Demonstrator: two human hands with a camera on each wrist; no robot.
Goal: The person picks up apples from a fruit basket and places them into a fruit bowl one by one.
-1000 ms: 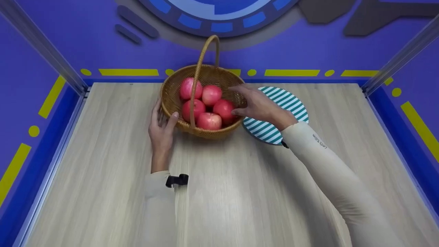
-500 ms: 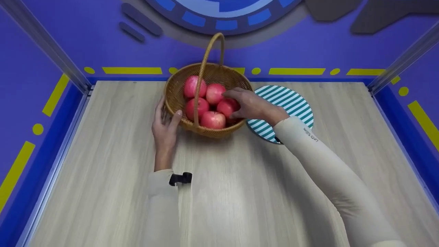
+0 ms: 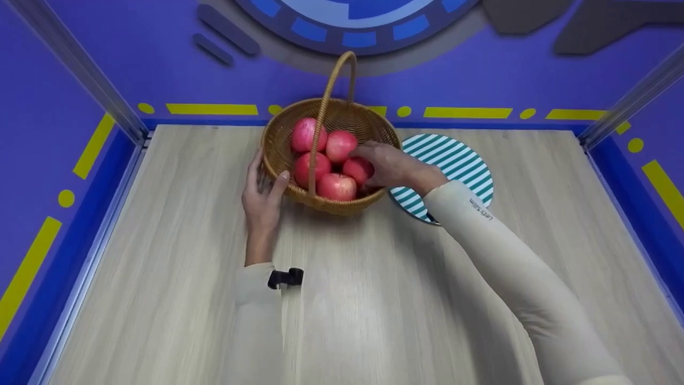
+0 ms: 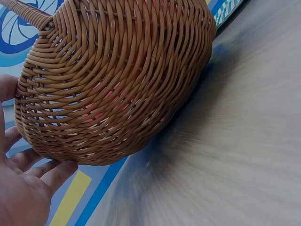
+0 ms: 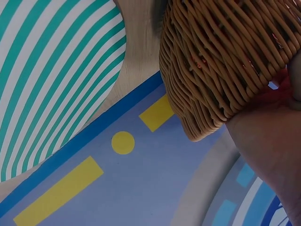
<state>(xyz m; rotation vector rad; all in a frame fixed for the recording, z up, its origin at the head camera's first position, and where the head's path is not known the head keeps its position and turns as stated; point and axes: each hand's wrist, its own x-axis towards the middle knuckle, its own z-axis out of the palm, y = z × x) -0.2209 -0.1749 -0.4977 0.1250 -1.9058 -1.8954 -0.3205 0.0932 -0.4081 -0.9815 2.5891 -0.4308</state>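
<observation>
A brown wicker basket (image 3: 342,208) with a tall arched handle (image 3: 327,101) stands near the back wall, holding several red apples (image 3: 336,187). My left hand (image 3: 262,208) holds its left side, thumb at the rim and fingers along the outer wall. The left wrist view shows these fingers (image 4: 56,174) against the weave. My right hand (image 3: 393,164) reaches over the right rim and grips the rightmost apple (image 3: 358,169) between thumb and fingers. In the right wrist view the basket wall (image 5: 221,61) hides that apple and the fingertips.
A round mat with green and white stripes (image 3: 465,166) lies right of the basket, partly under my right forearm. The pale wooden table (image 3: 352,299) is enclosed by a blue-purple back wall (image 3: 427,80) and side walls with yellow marks.
My right hand has moved left and down into the basket and closed on the rightmost apple. The left hand stays at the basket's side. The whole view has shifted slightly.
</observation>
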